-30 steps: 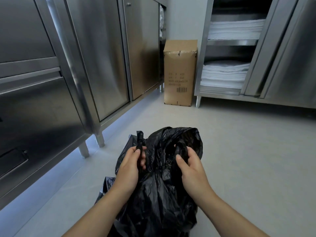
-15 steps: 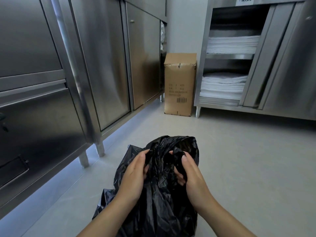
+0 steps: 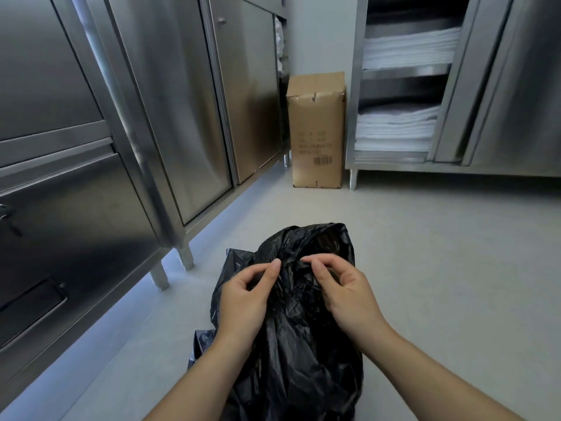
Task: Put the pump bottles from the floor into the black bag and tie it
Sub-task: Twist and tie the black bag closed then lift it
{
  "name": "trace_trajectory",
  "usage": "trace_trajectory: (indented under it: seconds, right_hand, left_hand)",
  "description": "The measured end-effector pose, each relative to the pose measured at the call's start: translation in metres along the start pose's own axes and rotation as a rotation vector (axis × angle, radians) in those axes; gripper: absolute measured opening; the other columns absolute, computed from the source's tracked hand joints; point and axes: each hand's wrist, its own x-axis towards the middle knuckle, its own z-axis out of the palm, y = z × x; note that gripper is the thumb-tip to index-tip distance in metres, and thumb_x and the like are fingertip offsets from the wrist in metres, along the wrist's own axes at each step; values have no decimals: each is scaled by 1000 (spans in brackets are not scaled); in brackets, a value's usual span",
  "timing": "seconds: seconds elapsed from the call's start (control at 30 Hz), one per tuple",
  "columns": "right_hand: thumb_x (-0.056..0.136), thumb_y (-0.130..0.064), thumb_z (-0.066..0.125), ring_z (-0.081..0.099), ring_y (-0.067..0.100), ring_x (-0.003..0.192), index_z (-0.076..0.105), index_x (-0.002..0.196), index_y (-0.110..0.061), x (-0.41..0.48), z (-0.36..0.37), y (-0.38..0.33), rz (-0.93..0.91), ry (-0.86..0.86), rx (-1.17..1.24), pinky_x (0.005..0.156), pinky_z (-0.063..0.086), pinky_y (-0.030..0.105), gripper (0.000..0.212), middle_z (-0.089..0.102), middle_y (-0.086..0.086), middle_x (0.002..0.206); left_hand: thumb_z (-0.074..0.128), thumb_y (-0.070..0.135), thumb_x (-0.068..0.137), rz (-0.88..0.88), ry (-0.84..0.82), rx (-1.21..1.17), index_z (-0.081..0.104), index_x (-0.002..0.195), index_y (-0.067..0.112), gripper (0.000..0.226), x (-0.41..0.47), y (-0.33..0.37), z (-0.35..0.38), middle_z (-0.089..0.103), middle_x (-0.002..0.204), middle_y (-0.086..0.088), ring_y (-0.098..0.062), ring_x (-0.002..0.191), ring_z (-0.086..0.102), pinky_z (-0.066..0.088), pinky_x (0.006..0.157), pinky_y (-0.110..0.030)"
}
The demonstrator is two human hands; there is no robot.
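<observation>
A crumpled black bag (image 3: 303, 344) stands on the grey floor in front of me, bulging and gathered at its top. My left hand (image 3: 246, 302) pinches the bag's plastic on the left of the gathered top. My right hand (image 3: 343, 296) pinches the plastic on the right of it, fingertips almost meeting the left thumb. No pump bottles show; whatever the bag holds is hidden by the plastic.
Steel cabinets (image 3: 91, 147) on short legs line the left side. A tall cardboard box (image 3: 315, 132) stands at the far end beside an open steel shelf unit (image 3: 403, 86) stacked with white folded cloths. Bare grey floor (image 3: 455, 268) lies to the right.
Both hands have moved from gripping the bag's loose ends to pinching the plastic close together at the gathered top. The upright strip by the left hand is no longer sticking up.
</observation>
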Motion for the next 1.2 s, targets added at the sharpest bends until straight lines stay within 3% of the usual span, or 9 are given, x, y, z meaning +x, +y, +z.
trace_trajectory:
  seconds: [0.1,0.27,0.4,0.5,0.57,0.77,0.93,1.07,1.2]
  right_hand:
    - [93,-24,53,53,-10,46,68,88,-21,3,-3,2,5,85,9,44,37,4,16,57,-25,50]
    - [93,-22,54,53,-10,47,67,84,-23,2,-6,8,-10,64,-48,46,37,3,16,58,-24,52]
    - [94,-16,51,47,-4,36,65,82,-18,2,-24,10,75,134,18,39,33,5,18,55,-19,44]
    - [95,-15,50,45,-2,32,65,79,-15,4,-40,7,135,217,79,36,32,5,21,60,-13,50]
    - [95,-15,50,46,-3,34,65,78,-16,4,-44,4,138,237,63,37,32,5,23,62,-10,59]
    - [95,-18,49,52,-5,42,66,88,-14,12,-37,-19,-20,180,-4,42,37,4,18,61,-19,56]
    - [97,-23,44,52,-3,45,65,92,-19,14,-15,-33,-23,85,86,46,38,7,21,60,-17,55]
    - [100,-17,36,39,-2,37,55,97,-18,13,2,-32,98,-12,192,38,30,10,20,48,-15,47]
    - [100,-14,36,34,5,41,49,90,-15,8,9,-17,137,-33,181,41,28,18,17,42,-10,50]
  left_hand:
    - [70,44,74,-6,64,38,75,72,25,20,5,-5,-7,74,74,15,4,68,66,48,60,-6]
    - [72,37,77,-11,22,126,74,64,30,14,12,-12,-21,73,67,17,7,62,64,45,55,-5]
    - [73,40,73,-72,33,147,75,65,31,13,15,-19,-36,71,61,15,4,52,60,43,48,-9]
    - [71,31,80,-122,107,89,75,64,30,17,17,-24,-55,58,43,11,3,37,49,39,41,-12]
    - [69,31,80,-137,121,88,75,66,27,15,19,-24,-64,43,37,5,2,33,44,37,48,-16]
    - [69,38,78,38,71,168,74,67,34,12,23,2,-55,60,48,21,7,43,52,40,43,-7]
    - [69,43,76,120,11,181,74,71,38,8,21,16,-36,73,75,22,7,68,64,45,59,-6]
    - [58,33,89,88,-101,118,71,90,29,14,15,15,-23,68,64,22,7,59,60,43,56,-5]
    - [46,26,96,62,-136,79,63,100,25,17,13,10,-18,47,45,21,2,41,40,35,46,-10]
